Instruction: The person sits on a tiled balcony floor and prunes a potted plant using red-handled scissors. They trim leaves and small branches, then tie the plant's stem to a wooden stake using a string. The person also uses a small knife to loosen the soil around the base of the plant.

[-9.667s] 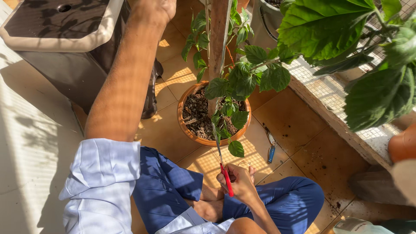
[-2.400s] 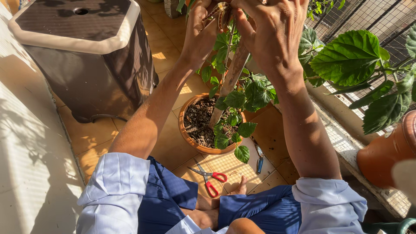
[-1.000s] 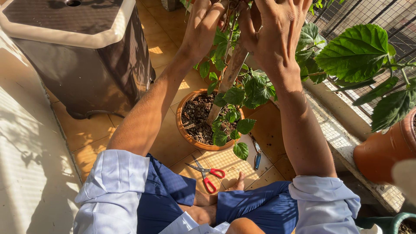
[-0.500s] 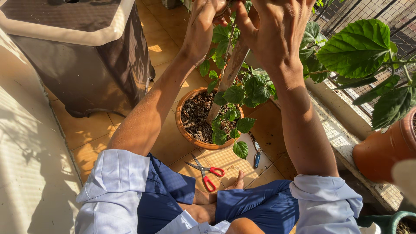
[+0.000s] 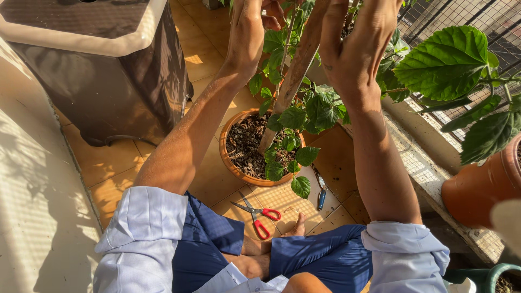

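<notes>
Left hand (image 5: 251,30): raised at 12 o'clock, back toward the camera, beside the thin green stem (image 5: 286,46). Fingertips are cut off by the top edge, so whether they are clamped or apart cannot be told.

Right hand (image 5: 355,40): raised at 1 o'clock, fingers curled toward the wooden stake (image 5: 296,70). Fingertips pass out of view and behind leaves — grip undeterminable, contact with the stake not confirmed.

Wooden stake: thick, pale brown, tilted, foot set in the soil of the terracotta pot (image 5: 230,163); its top end is cropped.

Terracotta pot: round, on the tiled floor (image 5: 116,176), centre of view, dark soil partly screened by small leaves. Far rim hidden behind foliage.

Scissors (image 5: 256,212): red handles, blades apart, lying on the tiles at 6 o'clock from the pot, near a bare foot.

Small blue-handled tool (image 5: 321,195): lying at 4 o'clock from the pot; kind too small to make out.

Dark container with pale rim (image 5: 103,65): 10 o'clock, top cropped.

Second clay pot (image 5: 480,187): 3 o'clock on a ledge, partly cut off — large leaves (image 5: 445,62) above it against wire mesh.

Green pot (image 5: 502,276): 5 o'clock corner, only a rim visible.

Person seated cross-legged, blue trousers, pale rolled sleeves.
</notes>
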